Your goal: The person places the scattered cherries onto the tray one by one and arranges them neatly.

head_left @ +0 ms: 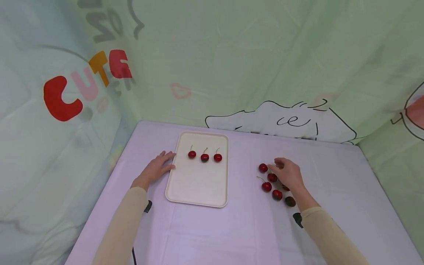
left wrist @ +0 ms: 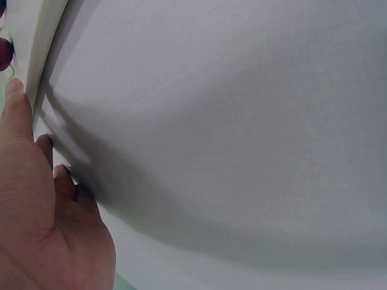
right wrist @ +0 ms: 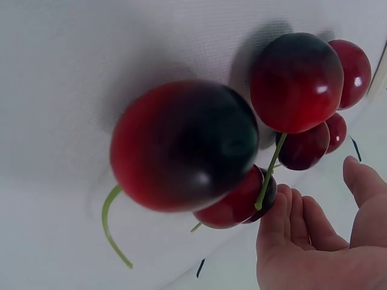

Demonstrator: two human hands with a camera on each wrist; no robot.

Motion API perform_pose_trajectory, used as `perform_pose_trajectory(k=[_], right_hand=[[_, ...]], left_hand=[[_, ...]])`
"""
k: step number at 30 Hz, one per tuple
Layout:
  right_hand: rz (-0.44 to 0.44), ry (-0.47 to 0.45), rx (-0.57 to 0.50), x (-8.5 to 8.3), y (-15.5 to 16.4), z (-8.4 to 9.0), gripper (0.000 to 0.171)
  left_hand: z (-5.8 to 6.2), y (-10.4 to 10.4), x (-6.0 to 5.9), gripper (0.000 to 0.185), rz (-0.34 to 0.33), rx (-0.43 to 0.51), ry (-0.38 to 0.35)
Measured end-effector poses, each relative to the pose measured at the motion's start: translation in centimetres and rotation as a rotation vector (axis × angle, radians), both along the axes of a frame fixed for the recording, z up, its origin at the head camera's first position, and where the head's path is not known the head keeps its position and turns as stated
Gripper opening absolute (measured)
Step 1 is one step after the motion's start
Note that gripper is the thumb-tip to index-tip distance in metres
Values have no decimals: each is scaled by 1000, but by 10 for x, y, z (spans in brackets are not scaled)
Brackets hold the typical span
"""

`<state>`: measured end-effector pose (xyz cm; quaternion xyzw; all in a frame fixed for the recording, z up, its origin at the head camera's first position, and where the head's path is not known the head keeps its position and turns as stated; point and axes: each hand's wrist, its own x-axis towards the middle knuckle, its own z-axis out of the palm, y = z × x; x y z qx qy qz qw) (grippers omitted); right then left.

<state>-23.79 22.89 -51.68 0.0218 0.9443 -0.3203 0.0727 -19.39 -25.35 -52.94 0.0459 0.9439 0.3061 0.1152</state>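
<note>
My left hand [head_left: 156, 168] rests at the left edge of a cream rectangular tray [head_left: 198, 186], with thumb and fingertips at its rim. In the left wrist view, the thumb touches the tray's raised rim [left wrist: 37, 45]. Three red cherries with stems up lie in a row on the tray, the middle cherry [head_left: 204, 158] darker below. My right hand [head_left: 289, 173] hovers among several loose cherries on the table, nearest a dark red cherry [head_left: 272, 177]. Its thumb and fingers are apart in the right wrist view, where a large red-and-black cherry [right wrist: 181, 145] fills the foreground.
A pale lilac cloth covers the table [head_left: 245, 228]. Printed curtains [head_left: 265, 66] hang behind it and at both sides. A dark cherry [head_left: 290, 201] lies under the right wrist, and another cherry is partly hidden by that hand. Small black devices sit at both wrists.
</note>
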Motion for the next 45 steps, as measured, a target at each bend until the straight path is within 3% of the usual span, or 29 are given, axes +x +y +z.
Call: perform_pose_trajectory(k=[15,26,45], right_hand=[[114,-17,25,-2,-15,-5,54],[142,6,78,-5,-24,-8,47],[138,78,-61,-7,-58,7,45]], left_hand=[[-1,1,0,60,24,0,-21],[-1,0,0,60,18,-3,-9],[0,0,0,60,19,1,-15]])
